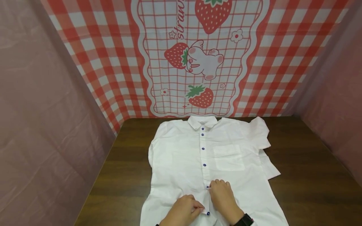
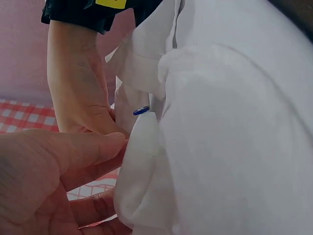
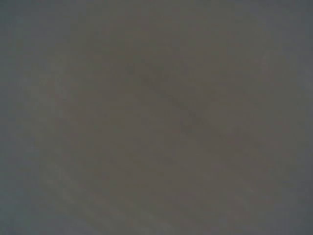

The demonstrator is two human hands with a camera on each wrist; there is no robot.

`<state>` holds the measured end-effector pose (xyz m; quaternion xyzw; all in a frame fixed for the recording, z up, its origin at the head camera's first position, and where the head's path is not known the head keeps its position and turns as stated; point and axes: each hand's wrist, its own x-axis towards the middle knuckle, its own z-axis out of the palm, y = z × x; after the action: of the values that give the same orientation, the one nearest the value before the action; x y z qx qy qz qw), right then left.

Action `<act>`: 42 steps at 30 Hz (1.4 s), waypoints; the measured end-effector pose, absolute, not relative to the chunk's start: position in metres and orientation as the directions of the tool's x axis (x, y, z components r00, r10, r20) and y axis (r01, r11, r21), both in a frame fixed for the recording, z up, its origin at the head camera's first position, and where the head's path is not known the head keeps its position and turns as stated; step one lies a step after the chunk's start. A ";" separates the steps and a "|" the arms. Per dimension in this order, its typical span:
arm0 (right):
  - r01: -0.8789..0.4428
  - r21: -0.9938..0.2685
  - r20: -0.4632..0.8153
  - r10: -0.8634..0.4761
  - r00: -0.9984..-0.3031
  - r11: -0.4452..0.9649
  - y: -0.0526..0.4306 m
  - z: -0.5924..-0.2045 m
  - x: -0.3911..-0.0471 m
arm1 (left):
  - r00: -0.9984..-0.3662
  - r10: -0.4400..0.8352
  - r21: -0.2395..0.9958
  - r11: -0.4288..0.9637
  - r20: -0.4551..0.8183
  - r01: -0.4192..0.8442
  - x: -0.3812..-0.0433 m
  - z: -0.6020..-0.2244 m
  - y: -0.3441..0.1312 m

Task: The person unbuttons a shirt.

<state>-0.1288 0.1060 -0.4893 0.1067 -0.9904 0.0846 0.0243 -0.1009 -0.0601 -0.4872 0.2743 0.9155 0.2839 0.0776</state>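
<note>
A white shirt (image 1: 181, 163) with a collar and a line of blue buttons lies front up on the table, its lower end out of the head view. My left hand (image 1: 184, 209) pinches the front edge of the shirt beside a low blue button (image 1: 208, 213). Just above and to the right, my right hand (image 1: 222, 195) pinches the shirt front at another blue button (image 1: 207, 187). In the left wrist view, thumb and fingers of the left hand (image 2: 58, 171) hold a raised fold of cloth, with a blue button (image 2: 141, 110) above it. The right wrist view is too dark and blurred to read.
The dark wooden table (image 1: 118, 175) extends on both sides of the shirt. Behind it hangs a red-and-white checked cloth (image 1: 113, 56) with strawberries. Pink curtains (image 1: 51, 125) stand left and right. A black watch (image 1: 244, 220) is on the right wrist.
</note>
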 end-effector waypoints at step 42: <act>-0.352 -0.733 0.444 0.017 -0.896 0.582 0.125 -0.443 -0.117 | -0.820 0.213 0.640 0.533 0.532 0.553 -0.135 -0.458 -0.010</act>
<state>-0.1174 0.1252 -0.4429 0.0966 -0.8651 0.4467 0.2066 -0.1346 -0.0104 -0.4582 0.2247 0.8527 0.4276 -0.1991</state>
